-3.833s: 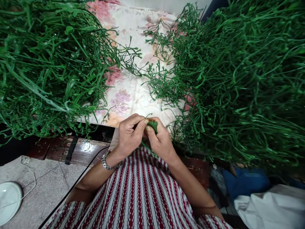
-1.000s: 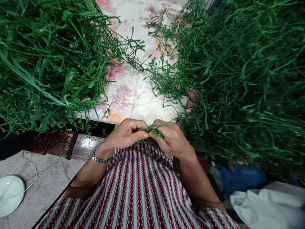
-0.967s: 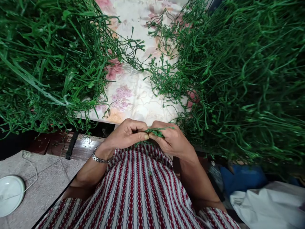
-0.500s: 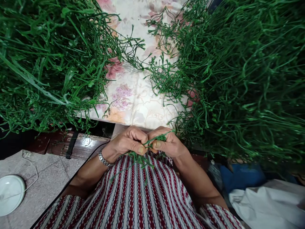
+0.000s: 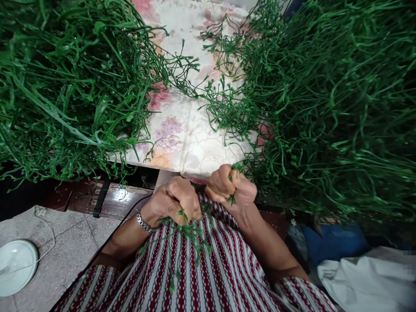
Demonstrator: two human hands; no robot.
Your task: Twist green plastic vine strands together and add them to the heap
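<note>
Thin green plastic-looking stems [image 5: 191,232] hang from my left hand [image 5: 177,199], whose fingers are closed round them over my striped clothing. My right hand [image 5: 230,188] is a fist just past the table's front edge, wrapped round a small green bunch [image 5: 238,167] that pokes out above and below the fingers. The two hands are apart. Beyond them, a large heap of green stems [image 5: 71,86] lies on the left and another heap [image 5: 338,99] on the right, with some strands trailing between them.
A floral cloth [image 5: 195,143] covers the table between the heaps. At the lower left a white round lid-like object [image 5: 17,266] with a cord is on the tiled floor [image 5: 74,234]. White fabric [image 5: 367,277] and a blue item [image 5: 334,245] lie at the lower right.
My hands have separated from where they met. The right hand has turned into a fist and moved slightly right and up; the left has lowered a little with stems still hanging from it.
</note>
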